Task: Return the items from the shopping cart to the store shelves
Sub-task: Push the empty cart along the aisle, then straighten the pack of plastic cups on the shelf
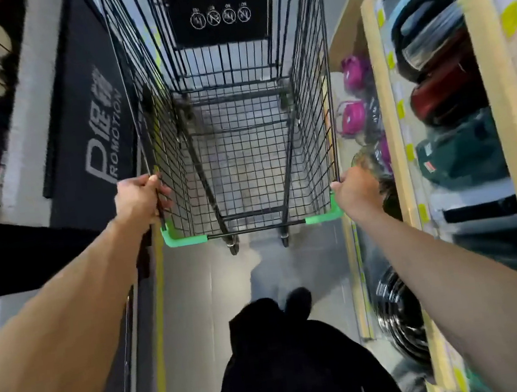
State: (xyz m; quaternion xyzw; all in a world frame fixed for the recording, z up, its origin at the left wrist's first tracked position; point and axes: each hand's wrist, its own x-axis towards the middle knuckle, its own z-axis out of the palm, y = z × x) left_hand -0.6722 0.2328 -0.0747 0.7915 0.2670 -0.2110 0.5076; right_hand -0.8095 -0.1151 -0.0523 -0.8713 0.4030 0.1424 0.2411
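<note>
Our left hand (139, 200) is closed around the top wire of the shopping cart (239, 152) on its left rim, just above the green corner guard (179, 236). Our right hand (355, 188) is clamped on the cart's right rim, by the opposite green corner. Inside the cart we see only bare wire mesh and the floor through it. Right of the cart stands a wooden shelf (391, 134) with pink items (353, 115) low down and dark bags (443, 98) higher. Left of the cart lies a black promotion mat (92, 125).

Black wire shopping cart (239, 152), seemingly empty, upright
</note>
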